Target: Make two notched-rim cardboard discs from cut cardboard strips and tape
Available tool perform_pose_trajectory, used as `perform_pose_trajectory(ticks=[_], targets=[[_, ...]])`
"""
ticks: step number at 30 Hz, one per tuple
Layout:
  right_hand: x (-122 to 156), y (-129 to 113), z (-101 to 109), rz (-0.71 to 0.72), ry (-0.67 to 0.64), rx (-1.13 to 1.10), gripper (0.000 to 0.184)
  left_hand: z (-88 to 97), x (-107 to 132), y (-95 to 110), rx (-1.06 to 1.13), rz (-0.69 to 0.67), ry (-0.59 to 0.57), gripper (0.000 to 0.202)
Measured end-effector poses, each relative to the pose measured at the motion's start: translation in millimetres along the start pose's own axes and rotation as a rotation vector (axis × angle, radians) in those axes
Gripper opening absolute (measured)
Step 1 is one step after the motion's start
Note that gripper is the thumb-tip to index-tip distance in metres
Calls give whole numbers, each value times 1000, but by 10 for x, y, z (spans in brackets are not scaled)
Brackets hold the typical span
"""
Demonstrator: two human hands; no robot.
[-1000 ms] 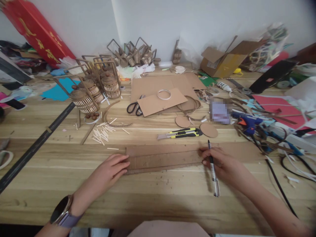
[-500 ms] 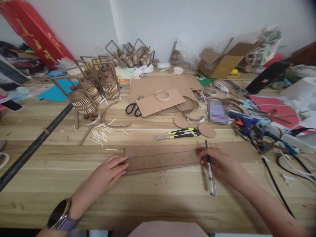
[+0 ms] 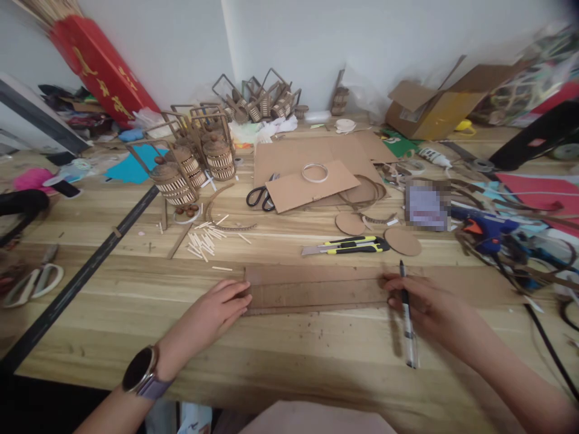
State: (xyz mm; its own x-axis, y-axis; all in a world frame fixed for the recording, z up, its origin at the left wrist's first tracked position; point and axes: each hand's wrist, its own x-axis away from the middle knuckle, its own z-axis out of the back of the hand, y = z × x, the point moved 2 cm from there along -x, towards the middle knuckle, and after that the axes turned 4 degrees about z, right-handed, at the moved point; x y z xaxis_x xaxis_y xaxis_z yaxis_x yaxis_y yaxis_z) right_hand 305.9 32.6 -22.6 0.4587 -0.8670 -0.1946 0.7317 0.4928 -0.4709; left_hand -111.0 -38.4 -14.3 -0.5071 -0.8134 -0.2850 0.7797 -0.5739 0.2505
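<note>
In the lower middle of the frame, a cardboard strip is laid lengthwise, with more cardboard seen along its upper edge. Its left end is touched by the left hand, whose fingers are loosely extended. A pen (tilted, dark end up) is grasped in the right hand's fingers, by the strip's right end. Above, a utility knife is placed.
</note>
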Motion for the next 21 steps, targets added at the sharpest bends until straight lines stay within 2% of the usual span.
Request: perform_pose_trajectory(ticks=[21], targets=[[-46, -123, 47, 0, 7, -4, 14, 55, -58, 2, -53, -6, -40, 34]])
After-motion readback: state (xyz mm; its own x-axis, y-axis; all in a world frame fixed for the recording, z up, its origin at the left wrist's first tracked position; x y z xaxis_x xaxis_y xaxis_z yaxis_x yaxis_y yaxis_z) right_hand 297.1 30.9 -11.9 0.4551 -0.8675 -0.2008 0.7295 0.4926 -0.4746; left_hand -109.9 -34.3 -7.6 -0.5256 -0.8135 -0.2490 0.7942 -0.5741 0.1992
